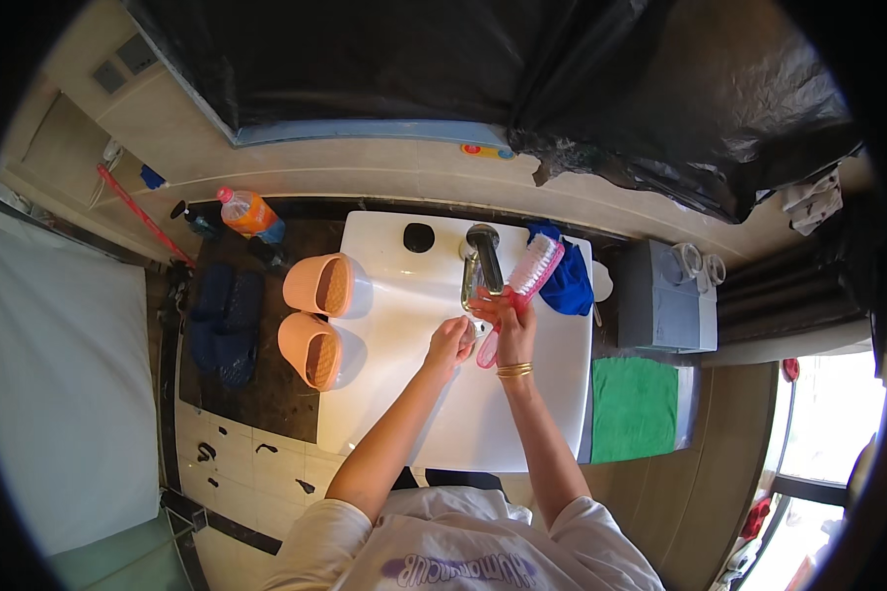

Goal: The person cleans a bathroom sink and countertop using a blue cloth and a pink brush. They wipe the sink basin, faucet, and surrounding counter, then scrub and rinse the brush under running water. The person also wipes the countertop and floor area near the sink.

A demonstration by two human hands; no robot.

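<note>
Pink scrub brush [536, 270] with pale bristles is gripped by my right hand [510, 321], its bristle end pointing up and away, its handle end showing below the palm. My left hand [451, 343] is curled just left of it, near the drain; whether it holds something small is unclear. Both hands are over the white sink [414, 414], below the metal faucet [484, 255]. A pair of peach slippers [318, 284] stands on the sink's left edge. A blue cloth [568, 277] lies at the back right of the sink, behind the brush.
Left of the sink, dark blue slippers [225, 325], an orange-labelled bottle [251, 214] and a dark pump bottle [196, 220] rest on the dark counter. A black round object [418, 238] sits at the sink's back. Rightward are a grey box [658, 295] and a green cloth [636, 410].
</note>
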